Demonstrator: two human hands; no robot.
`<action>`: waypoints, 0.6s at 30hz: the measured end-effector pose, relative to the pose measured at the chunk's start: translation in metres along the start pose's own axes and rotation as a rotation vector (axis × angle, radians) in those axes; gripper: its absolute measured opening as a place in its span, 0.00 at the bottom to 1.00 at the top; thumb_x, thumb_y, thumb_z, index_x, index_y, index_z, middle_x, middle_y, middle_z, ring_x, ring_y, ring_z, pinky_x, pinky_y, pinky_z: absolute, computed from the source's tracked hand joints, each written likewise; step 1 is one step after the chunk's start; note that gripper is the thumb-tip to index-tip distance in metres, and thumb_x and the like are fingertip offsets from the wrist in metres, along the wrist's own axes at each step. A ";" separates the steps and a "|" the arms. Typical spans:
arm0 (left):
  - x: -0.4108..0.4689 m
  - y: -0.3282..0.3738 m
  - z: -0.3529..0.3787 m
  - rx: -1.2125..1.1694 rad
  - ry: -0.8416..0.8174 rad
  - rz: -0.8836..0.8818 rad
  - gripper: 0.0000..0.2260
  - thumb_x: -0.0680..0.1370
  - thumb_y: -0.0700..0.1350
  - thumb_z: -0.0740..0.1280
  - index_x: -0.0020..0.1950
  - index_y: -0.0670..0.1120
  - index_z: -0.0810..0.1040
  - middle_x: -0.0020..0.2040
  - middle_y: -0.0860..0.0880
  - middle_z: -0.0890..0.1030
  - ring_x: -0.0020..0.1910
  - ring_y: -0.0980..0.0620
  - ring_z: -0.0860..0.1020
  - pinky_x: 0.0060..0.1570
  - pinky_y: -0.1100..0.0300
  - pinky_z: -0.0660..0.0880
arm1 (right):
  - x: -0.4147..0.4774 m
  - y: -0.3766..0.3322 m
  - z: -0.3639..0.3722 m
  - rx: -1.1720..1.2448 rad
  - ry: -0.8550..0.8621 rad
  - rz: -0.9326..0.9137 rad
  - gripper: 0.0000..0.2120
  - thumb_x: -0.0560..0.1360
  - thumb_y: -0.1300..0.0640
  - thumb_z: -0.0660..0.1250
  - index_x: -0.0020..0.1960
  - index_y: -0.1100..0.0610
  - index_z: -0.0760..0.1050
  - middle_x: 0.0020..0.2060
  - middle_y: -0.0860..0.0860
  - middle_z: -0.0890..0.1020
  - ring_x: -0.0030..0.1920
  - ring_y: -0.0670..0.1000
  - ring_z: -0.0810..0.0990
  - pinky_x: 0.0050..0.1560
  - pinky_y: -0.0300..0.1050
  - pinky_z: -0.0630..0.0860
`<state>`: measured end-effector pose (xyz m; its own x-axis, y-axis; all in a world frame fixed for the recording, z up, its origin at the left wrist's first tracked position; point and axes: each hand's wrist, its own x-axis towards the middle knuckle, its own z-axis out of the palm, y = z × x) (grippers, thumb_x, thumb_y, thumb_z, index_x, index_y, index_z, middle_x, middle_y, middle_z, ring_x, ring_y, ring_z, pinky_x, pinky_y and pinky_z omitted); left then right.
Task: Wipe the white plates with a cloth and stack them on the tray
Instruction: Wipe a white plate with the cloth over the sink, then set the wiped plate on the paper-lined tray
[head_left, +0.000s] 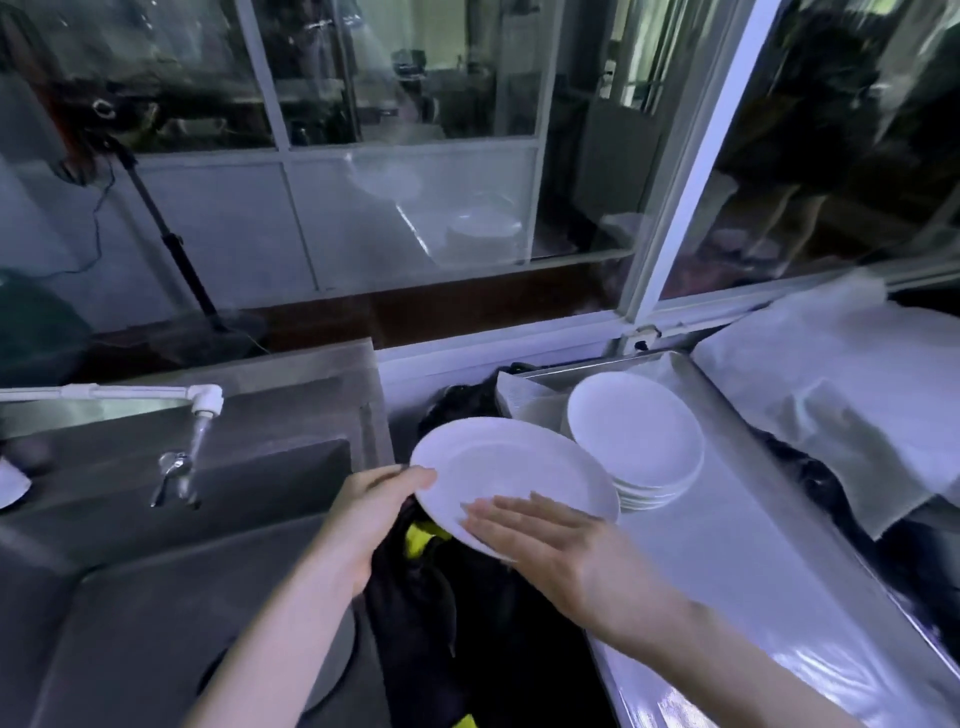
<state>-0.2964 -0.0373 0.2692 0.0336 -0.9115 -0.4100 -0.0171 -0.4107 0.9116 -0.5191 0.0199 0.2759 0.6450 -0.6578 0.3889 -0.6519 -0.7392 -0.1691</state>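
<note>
Our left hand grips the white plate by its left rim; our right hand lies flat-fingered on its near edge. The plate stack sits just right, on the tray.

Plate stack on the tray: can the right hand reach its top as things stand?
Probably yes. The plate stack is bare on top, just beyond the right hand, which lies flat on the held plate.
</note>
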 end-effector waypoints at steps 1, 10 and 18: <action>0.003 -0.001 0.010 -0.016 0.022 0.008 0.03 0.72 0.43 0.73 0.42 0.44 0.86 0.44 0.41 0.86 0.44 0.43 0.83 0.52 0.48 0.78 | -0.004 0.008 -0.003 0.023 -0.012 0.050 0.21 0.79 0.54 0.68 0.71 0.53 0.75 0.69 0.48 0.77 0.69 0.52 0.77 0.66 0.58 0.76; 0.038 -0.004 0.094 -0.099 0.102 0.065 0.03 0.73 0.42 0.73 0.45 0.46 0.86 0.46 0.51 0.87 0.49 0.51 0.81 0.57 0.54 0.73 | -0.067 0.107 -0.028 0.605 0.439 1.146 0.16 0.78 0.51 0.70 0.65 0.52 0.78 0.58 0.50 0.81 0.52 0.45 0.81 0.52 0.41 0.78; 0.078 0.002 0.160 0.127 -0.086 0.150 0.08 0.79 0.48 0.68 0.43 0.56 0.85 0.48 0.58 0.86 0.52 0.57 0.82 0.57 0.58 0.74 | -0.088 0.180 -0.028 0.658 0.448 1.252 0.14 0.75 0.59 0.67 0.34 0.64 0.67 0.20 0.52 0.68 0.22 0.49 0.64 0.24 0.36 0.58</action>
<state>-0.4540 -0.1130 0.2345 -0.0646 -0.9591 -0.2757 -0.1413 -0.2647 0.9539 -0.7046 -0.0512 0.2363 -0.4393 -0.8932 -0.0962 -0.3052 0.2491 -0.9191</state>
